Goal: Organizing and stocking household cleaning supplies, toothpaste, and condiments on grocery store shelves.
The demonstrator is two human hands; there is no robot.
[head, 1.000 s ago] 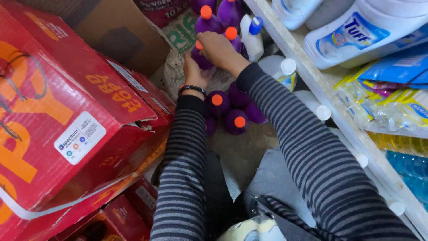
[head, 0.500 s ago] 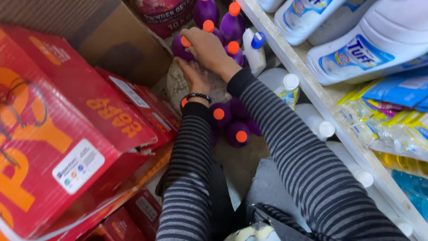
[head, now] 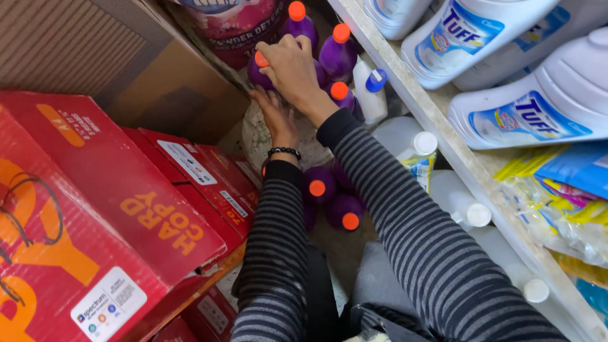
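Observation:
My right hand (head: 292,71) grips a purple bottle with an orange cap (head: 259,66) from above, at the far end of the floor gap. My left hand (head: 273,114) lies just below it, palm against a pale woven sack (head: 254,134), a black bead bracelet on the wrist. Several more purple bottles with orange caps stand behind the hands (head: 335,54) and others stand nearer, between my striped sleeves (head: 329,199).
Red cartons (head: 114,209) are stacked at the left, with a brown cardboard box (head: 95,57) above them. A shelf edge (head: 443,136) runs along the right, carrying large white jugs (head: 525,111). White capped bottles (head: 405,136) stand under the shelf. A pink tub (head: 231,25) stands at the back.
Both hands have moved farther away from me along the gap. My right hand has shifted from the nearer bottles to the purple bottle at the back left.

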